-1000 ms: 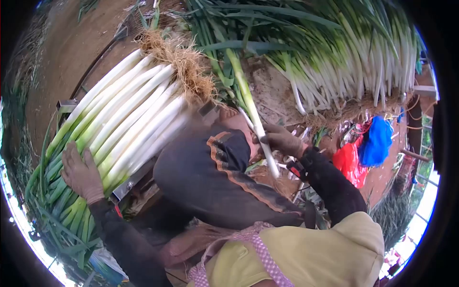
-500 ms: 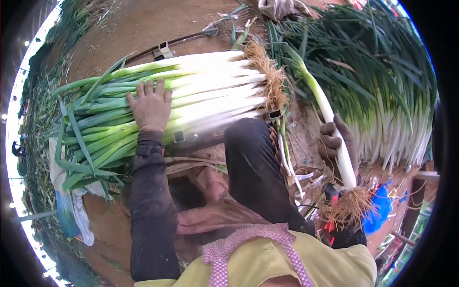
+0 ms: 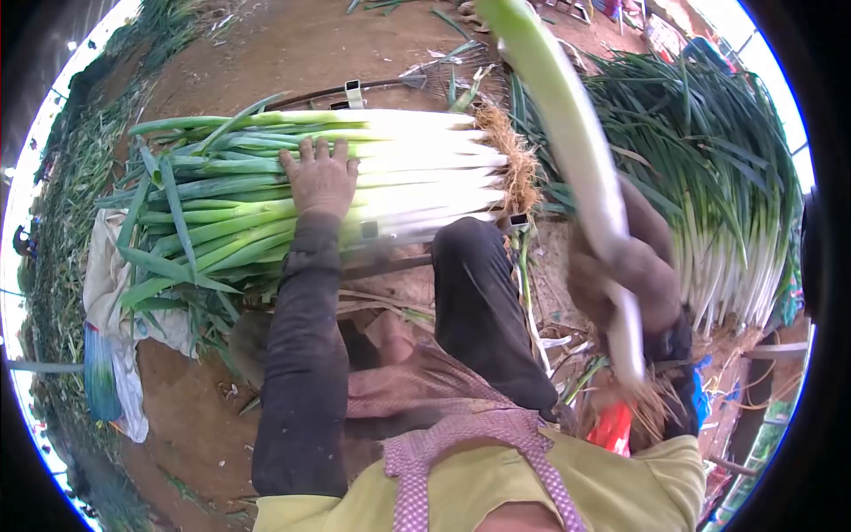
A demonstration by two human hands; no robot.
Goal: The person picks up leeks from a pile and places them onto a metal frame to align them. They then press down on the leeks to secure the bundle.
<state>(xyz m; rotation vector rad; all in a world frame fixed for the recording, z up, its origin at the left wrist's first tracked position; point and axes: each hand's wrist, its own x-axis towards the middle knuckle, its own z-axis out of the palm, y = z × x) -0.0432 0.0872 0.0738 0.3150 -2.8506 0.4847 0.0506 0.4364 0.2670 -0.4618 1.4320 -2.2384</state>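
My left hand (image 3: 323, 182) lies flat, fingers apart, on a wide bundle of leeks (image 3: 417, 164), near where green leaves turn to white stems. The bundle's roots (image 3: 512, 160) point right. My right hand (image 3: 634, 270), in a dark glove and blurred by motion, is wrapped round the white stem of a single leek (image 3: 567, 115). That leek slants upward, its top at the upper frame edge and its roots hanging below the hand, in front of a red object (image 3: 612, 427).
A large pile of leeks (image 3: 709, 168) stands at the right, roots down. Metal bracket pieces (image 3: 355, 94) flank the bundle. Pale cloth (image 3: 106, 257) hangs at the left. My bent knee (image 3: 470, 248) is just below the bundle's root end.
The single leek in my right hand has risen closer to the camera, its top now at the upper edge. My left hand stays on the bundle, and the whole view has shifted slightly.
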